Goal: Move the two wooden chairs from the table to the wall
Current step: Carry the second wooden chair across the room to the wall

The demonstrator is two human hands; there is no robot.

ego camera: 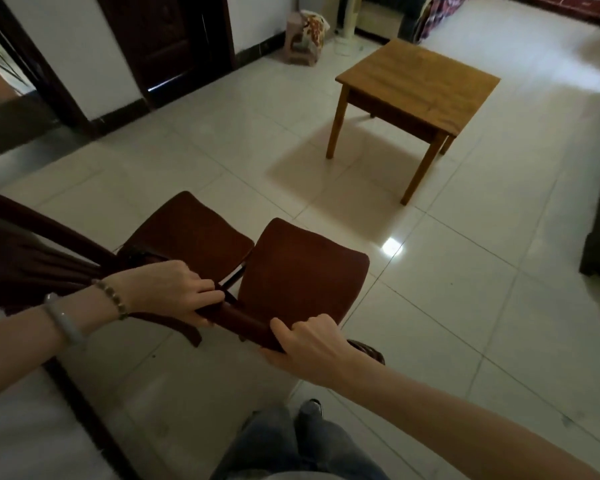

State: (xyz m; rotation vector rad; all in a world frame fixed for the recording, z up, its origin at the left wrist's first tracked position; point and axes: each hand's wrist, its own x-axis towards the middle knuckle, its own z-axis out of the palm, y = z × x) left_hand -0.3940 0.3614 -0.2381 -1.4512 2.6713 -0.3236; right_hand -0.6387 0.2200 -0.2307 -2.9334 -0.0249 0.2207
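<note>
Two dark wooden chairs (pixel 250 258) side by side, well apart from the table (pixel 420 76); left hand (pixel 168 292) and right hand (pixel 309 344), fingers curled closed, grip one chair's top rail

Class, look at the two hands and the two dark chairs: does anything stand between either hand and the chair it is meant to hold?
Nothing visible does. The left hand is already closed on the top rail of the left chair, and the right hand grips the rail of the right chair. The table stands well apart across bare floor.
</note>
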